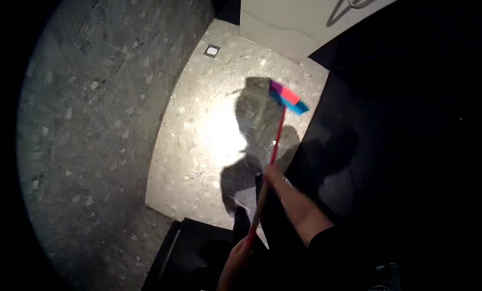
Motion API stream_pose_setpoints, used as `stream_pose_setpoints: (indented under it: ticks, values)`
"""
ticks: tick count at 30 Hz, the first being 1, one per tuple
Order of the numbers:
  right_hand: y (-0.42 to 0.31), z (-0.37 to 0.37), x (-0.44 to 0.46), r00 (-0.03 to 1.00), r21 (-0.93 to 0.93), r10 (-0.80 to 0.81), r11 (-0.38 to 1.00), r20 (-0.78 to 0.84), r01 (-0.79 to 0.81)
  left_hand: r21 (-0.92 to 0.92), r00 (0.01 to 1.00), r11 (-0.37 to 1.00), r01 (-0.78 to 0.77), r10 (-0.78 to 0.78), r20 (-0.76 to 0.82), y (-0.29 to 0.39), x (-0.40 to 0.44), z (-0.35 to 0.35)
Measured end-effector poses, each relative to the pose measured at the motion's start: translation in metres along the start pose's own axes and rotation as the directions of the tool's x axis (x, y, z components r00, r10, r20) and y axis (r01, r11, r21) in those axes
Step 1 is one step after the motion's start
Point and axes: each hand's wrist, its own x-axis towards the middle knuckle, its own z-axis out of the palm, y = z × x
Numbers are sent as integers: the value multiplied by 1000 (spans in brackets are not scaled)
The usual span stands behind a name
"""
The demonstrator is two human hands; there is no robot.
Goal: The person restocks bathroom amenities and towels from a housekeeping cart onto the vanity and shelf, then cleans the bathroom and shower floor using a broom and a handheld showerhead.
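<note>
A broom with a red stick slants up and away from me. Its head, banded in purple, pinkish red and blue, is over the pale speckled floor, slightly blurred. My right hand is wrapped round the middle of the stick, with the forearm coming in from the lower right out of a black sleeve. Lower down, near the bottom of the view, my left hand grips the stick's near end. Whether the bristles touch the floor I cannot tell.
A square floor drain lies near the far left corner. Grey speckled wall rises on the left, a white veined panel at the back, dark wall on the right. A black ledge edges the floor at the bottom.
</note>
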Motion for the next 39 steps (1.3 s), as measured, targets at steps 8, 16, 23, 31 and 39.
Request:
stream_pose_setpoints:
  ticks: [8,16,23,31,39]
  values:
    - [87,190,-167,889,224,78,955,450,-197,-58,999,998,24,-22,28,-96,-86,-150]
    - [99,164,-55,914,377,-235,921,331,100,-276,909,961,28,90,406,-160,-36,-174]
    - [199,217,-380,864,-56,265,962,428,-267,-285,988,957,44,-84,-129,-254,-161,-238]
    - [168,119,-41,877,-279,-414,836,244,472,-448,986,894,28,50,161,-283,4,-112]
    - [437,129,-239,972,-342,-202,911,117,231,-576,1000,817,9,-8,5,-454,-48,-151]
